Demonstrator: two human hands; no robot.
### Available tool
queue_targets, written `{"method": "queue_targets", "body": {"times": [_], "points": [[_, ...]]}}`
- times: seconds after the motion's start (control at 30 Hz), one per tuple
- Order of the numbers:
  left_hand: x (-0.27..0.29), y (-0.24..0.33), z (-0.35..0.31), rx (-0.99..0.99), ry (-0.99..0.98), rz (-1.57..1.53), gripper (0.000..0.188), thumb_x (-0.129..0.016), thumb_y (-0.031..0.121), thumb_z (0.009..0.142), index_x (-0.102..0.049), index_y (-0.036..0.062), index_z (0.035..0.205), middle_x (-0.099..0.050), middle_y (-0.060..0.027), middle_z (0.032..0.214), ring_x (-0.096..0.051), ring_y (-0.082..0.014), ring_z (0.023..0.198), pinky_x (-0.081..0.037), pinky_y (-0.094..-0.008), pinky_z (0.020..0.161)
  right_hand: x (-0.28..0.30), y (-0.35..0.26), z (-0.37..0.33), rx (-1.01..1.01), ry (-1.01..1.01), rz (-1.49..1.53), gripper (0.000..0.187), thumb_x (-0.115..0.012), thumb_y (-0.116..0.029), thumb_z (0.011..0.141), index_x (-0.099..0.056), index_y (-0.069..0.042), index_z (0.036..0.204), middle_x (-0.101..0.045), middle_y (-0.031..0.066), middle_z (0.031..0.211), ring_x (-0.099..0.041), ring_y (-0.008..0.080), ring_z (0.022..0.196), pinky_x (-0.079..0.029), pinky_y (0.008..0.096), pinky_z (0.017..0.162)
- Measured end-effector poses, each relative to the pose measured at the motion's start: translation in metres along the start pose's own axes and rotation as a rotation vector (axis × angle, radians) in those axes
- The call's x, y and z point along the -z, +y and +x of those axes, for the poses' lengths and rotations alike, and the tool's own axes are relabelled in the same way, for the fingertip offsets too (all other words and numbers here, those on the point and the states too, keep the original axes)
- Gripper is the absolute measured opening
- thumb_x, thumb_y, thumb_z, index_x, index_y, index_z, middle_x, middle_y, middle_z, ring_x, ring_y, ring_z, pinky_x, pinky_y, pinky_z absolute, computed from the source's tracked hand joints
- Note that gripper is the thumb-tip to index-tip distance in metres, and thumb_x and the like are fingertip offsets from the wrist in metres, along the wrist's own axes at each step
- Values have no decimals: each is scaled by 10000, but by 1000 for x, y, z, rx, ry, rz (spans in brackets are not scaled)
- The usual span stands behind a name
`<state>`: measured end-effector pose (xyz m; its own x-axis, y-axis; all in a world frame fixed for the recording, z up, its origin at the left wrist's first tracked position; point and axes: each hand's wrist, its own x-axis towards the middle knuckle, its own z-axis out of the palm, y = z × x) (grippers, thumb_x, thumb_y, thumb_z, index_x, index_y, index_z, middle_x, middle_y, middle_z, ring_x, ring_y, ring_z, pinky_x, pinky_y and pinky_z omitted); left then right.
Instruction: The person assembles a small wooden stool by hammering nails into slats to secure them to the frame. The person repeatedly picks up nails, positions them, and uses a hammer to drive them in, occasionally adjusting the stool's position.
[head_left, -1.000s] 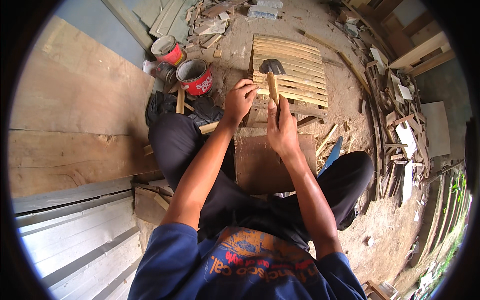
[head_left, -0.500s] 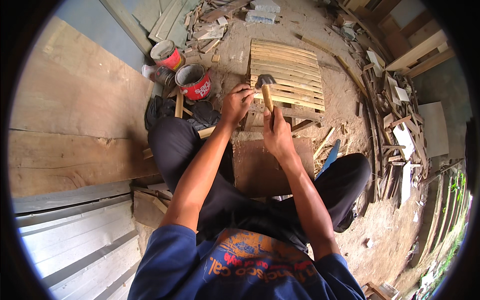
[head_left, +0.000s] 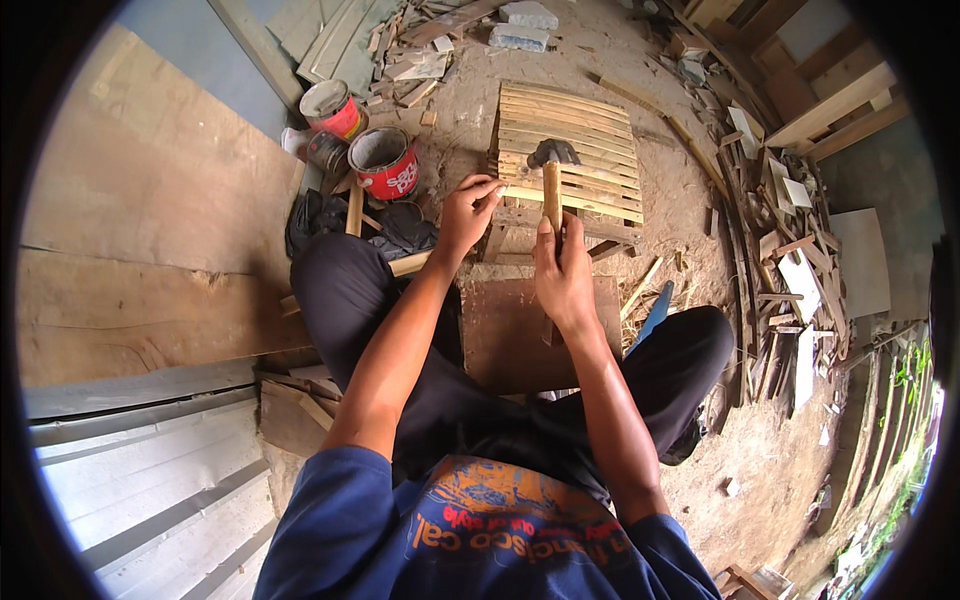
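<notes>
My right hand grips a hammer by its wooden handle. The dark metal head is raised over a small slatted wooden stand, whose pale strips lie side by side across its top. My left hand is closed in a pinch at the left end of the nearest slat. Whatever its fingertips hold is too small to make out. Between my knees, in front of the stand, lies a brown wooden board, partly behind my right forearm.
Two red paint cans and black plastic are left of the stand. A wooden panel rises at far left. Scrap wood is heaped along the right. Pale blocks lie at the back. A blue tool-like thing rests by my right knee.
The hammer has shifted slightly right, and its handle now stands more upright, with its lower end showing below my right hand. My left hand stays at the slat's end.
</notes>
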<state>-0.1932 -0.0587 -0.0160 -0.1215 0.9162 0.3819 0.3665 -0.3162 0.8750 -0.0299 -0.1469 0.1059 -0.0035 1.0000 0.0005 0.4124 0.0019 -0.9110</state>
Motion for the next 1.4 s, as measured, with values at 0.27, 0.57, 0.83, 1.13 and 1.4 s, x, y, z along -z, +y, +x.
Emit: {"method": "queue_targets", "body": {"times": [0.27, 0.57, 0.83, 1.13, 1.4], "points": [[-3, -15, -1, 618, 55, -480, 575, -587, 517, 956, -612, 65, 1310, -639, -53, 1208, -581, -132, 1038, -469, -279, 868, -7, 9, 2, 109, -36, -65, 281, -463, -220, 1035, -422, -1, 1207, -628, 316, 791, -620, 525, 777, -468, 524, 649], [-7, -3, 3, 629, -15, -422, 414, -689, 424, 897, -731, 12, 912, -669, -34, 820, -570, -128, 765, -444, -305, 698, -15, 11, -1, 158, -59, -100, 252, -471, -199, 1026, -404, -17, 1187, -626, 344, 806, -584, 567, 791, -429, 606, 640], [-22, -14, 6, 653, 116, -367, 397, -735, 363, 879, -675, 2, 725, -559, 29, 653, -463, -102, 623, -366, -315, 570, -10, 9, 10, 141, -63, -142, 234, -476, -165, 1021, -391, -1, 1164, -607, 342, 724, -584, 562, 729, -428, 586, 573], [-29, -5, 3, 598, 151, -428, 403, -745, 326, 878, -607, 40, 629, -454, 69, 609, -365, -70, 600, -292, -298, 534, -12, 27, 10, 213, -133, -293, 263, -464, -180, 998, -365, 16, 1144, -611, 362, 743, -590, 565, 696, -463, 642, 610], [-24, -19, 2, 569, 190, -468, 387, -741, 335, 874, -664, 13, 674, -504, 50, 630, -410, -92, 621, -348, -326, 567, -15, -9, 2, 304, 6, -85, 242, -473, -151, 1021, -396, 4, 1189, -596, 290, 673, -624, 493, 651, -458, 510, 517]]}}
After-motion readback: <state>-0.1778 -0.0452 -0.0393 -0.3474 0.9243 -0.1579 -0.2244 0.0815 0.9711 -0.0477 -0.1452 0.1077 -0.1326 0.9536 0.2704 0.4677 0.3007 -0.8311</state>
